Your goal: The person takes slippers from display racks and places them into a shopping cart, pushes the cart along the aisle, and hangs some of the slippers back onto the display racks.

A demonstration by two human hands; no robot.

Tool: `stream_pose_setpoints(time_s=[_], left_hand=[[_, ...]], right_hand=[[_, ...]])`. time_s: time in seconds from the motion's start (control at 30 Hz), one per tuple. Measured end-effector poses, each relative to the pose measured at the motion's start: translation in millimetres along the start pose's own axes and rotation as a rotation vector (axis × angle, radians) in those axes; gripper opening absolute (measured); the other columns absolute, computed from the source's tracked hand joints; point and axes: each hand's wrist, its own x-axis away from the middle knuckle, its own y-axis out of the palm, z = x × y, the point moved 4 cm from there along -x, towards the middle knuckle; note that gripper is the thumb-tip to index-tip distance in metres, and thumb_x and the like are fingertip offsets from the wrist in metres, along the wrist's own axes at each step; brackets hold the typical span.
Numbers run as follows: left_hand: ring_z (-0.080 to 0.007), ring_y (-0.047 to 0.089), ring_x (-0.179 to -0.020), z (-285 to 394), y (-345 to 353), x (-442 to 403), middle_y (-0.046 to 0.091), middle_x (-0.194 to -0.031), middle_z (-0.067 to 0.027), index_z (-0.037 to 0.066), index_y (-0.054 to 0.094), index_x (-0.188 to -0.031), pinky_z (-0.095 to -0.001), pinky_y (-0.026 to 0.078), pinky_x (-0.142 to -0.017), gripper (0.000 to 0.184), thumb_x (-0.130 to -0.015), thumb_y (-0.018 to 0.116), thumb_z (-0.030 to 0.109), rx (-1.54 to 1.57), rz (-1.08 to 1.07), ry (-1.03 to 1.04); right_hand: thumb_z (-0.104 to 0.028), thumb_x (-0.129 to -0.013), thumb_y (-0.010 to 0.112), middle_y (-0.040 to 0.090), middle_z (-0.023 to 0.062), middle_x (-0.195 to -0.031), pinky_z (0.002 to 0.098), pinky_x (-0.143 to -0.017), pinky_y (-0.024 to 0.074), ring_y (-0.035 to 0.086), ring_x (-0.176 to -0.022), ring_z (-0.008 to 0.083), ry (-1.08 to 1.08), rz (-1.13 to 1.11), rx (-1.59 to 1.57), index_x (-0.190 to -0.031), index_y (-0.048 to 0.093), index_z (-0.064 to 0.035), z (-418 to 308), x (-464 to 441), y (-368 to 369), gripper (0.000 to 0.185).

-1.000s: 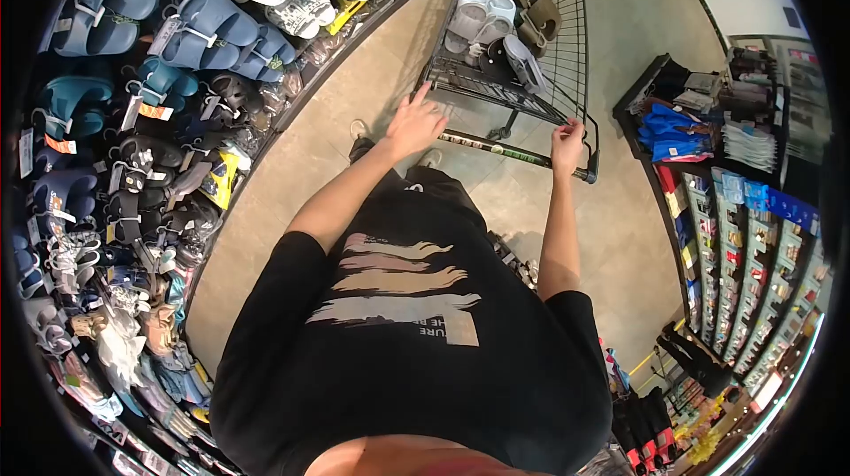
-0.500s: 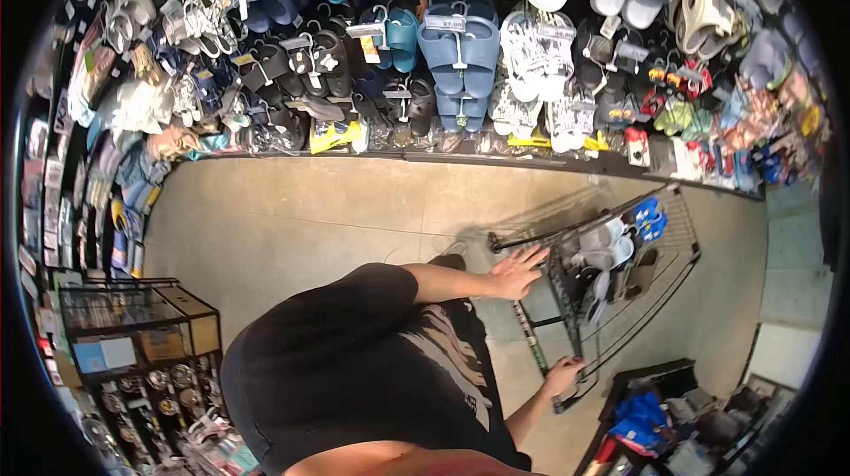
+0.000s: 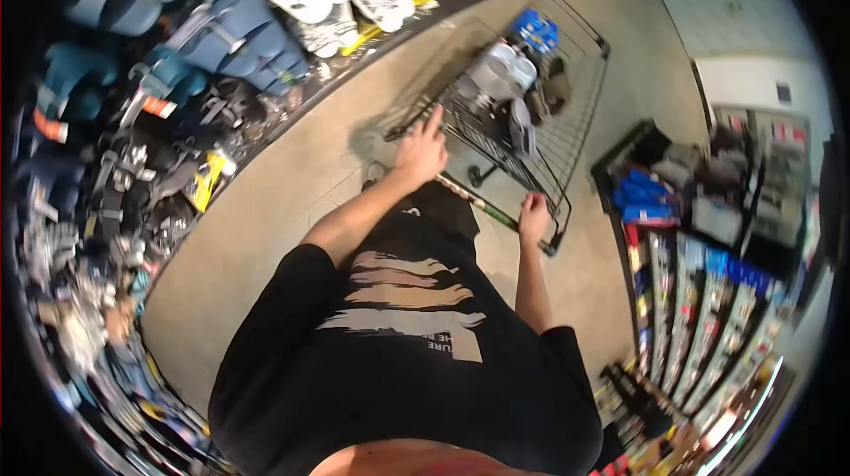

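A black wire shopping cart (image 3: 580, 153) stands in front of me, angled to the upper right. My left hand (image 3: 421, 154) is at the left end of its handle (image 3: 482, 203), fingers stretched out and apart, the palm hidden from view. At the right end, my right hand (image 3: 534, 215) is closed on the cart; the exact grip is hard to make out. Inside the basket lie blue patterned footwear (image 3: 537, 30), light grey clogs (image 3: 503, 69), a dark grey shoe (image 3: 521, 126) and a brown pair (image 3: 555, 88).
Racks of hanging slides and clogs (image 3: 235, 38) line the left and upper side. On the right is a black bin (image 3: 651, 197) with blue and grey goods, beside shelves of small packages (image 3: 699, 299). Beige floor (image 3: 310, 175) lies between.
My view has turned right, so the cart now sits higher and more directly ahead. The slide racks have shifted left, and more shelves show at the right.
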Motion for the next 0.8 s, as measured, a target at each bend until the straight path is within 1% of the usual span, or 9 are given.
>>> stream_pose_setpoints(time_s=[0.13, 0.27, 0.4, 0.47, 0.5, 0.53, 0.57, 0.6, 0.8], left_hand=[[-0.0342, 0.059, -0.112, -16, 2, -35, 0.037, -0.162, -0.0168, 0.005, 0.072, -0.091, -0.0434, 0.06, -0.078, 0.022, -0.084, 0.066, 0.024, 0.016, -0.052, 0.036], [-0.035, 0.06, -0.111, -17, 4, -76, 0.035, -0.163, -0.0155, 0.004, 0.073, -0.091, -0.0448, 0.061, -0.077, 0.022, -0.084, 0.065, 0.023, -0.013, -0.055, 0.043], [-0.0346, 0.06, -0.11, -17, 16, -117, 0.035, -0.163, -0.0135, 0.005, 0.074, -0.09, -0.0444, 0.061, -0.073, 0.022, -0.083, 0.065, 0.023, -0.01, -0.057, 0.072], [-0.0329, 0.06, -0.11, -11, 11, -144, 0.033, -0.165, -0.0106, 0.007, 0.075, -0.095, -0.045, 0.06, -0.075, 0.023, -0.083, 0.065, 0.023, -0.1, -0.156, 0.047], [-0.0318, 0.059, -0.112, -4, 6, -155, 0.03, -0.167, -0.0098, 0.007, 0.074, -0.102, -0.0453, 0.059, -0.079, 0.027, -0.084, 0.065, 0.025, -0.176, -0.213, 0.027], [-0.0322, 0.057, -0.115, -4, 10, -165, 0.029, -0.167, -0.0095, 0.009, 0.073, -0.105, -0.0446, 0.058, -0.082, 0.027, -0.084, 0.066, 0.025, -0.236, -0.257, 0.038], [-0.032, 0.057, -0.115, 0, 0, -174, 0.031, -0.166, -0.0093, 0.011, 0.074, -0.098, -0.0429, 0.058, -0.08, 0.02, -0.083, 0.067, 0.024, -0.116, -0.224, 0.001], [-0.0315, 0.058, -0.115, 1, 1, -182, 0.034, -0.165, -0.0092, 0.011, 0.074, -0.09, -0.0427, 0.058, -0.08, 0.014, -0.082, 0.068, 0.021, -0.07, -0.082, 0.09], [-0.0308, 0.058, -0.113, 26, 9, -234, 0.033, -0.165, -0.0099, 0.014, 0.076, -0.095, -0.0448, 0.056, -0.083, 0.018, -0.081, 0.067, 0.02, -0.095, -0.129, 0.083]], right_hand=[[-0.034, -0.109, 0.044, 0.062, 0.0078, -0.069, 0.0319, -0.054, 0.048, 0.059, -0.058, 0.0149, 0.107, 0.008, -0.61, -0.084, 0.061, -0.0019, 8, -40, 6, 0.043], [-0.021, -0.108, 0.05, 0.058, 0.0034, -0.083, 0.0258, -0.053, 0.0451, 0.051, -0.06, 0.0089, -0.066, -0.072, -0.861, -0.104, 0.056, -0.0045, -21, -115, 1, 0.018], [-0.015, -0.1, 0.059, 0.065, 0.01, -0.095, 0.0303, -0.064, 0.0529, 0.066, -0.075, 0.0179, 0.015, -0.197, -0.692, -0.114, 0.06, -0.0002, -24, -206, 42, 0.02], [-0.021, -0.093, 0.066, 0.067, 0.019, -0.108, 0.0421, -0.084, 0.0542, 0.067, -0.097, 0.0318, -0.169, -0.208, -0.39, -0.12, 0.062, 0.0011, 4, -283, 103, 0.035], [-0.025, -0.087, 0.07, 0.065, 0.0261, -0.117, 0.0494, -0.101, 0.0461, 0.058, -0.114, 0.0422, -0.19, -0.184, -0.394, -0.123, 0.063, 0.002, -13, -295, 102, 0.046], [-0.022, -0.091, 0.064, 0.056, 0.0257, -0.126, 0.0427, -0.084, 0.0558, 0.063, -0.105, 0.0341, -0.477, -0.093, -0.055, -0.132, 0.057, 0.0006, -9, -324, 124, 0.048], [-0.02, -0.088, 0.064, 0.052, 0.0281, -0.132, 0.0496, -0.101, 0.0481, 0.055, -0.12, 0.0428, -0.269, -0.263, -0.184, -0.131, 0.058, 0.0009, -25, -335, 124, 0.049], [-0.018, -0.086, 0.065, 0.052, 0.0283, -0.132, 0.0504, -0.109, 0.0418, 0.053, -0.121, 0.0455, -0.361, -0.272, -0.145, -0.129, 0.059, 0.0013, -33, -350, 126, 0.048], [-0.018, -0.082, 0.067, 0.05, 0.0293, -0.14, 0.0481, -0.113, 0.0378, 0.046, -0.131, 0.045, -0.256, -0.325, -0.073, -0.127, 0.059, 0.0081, -16, -430, 159, 0.052]])
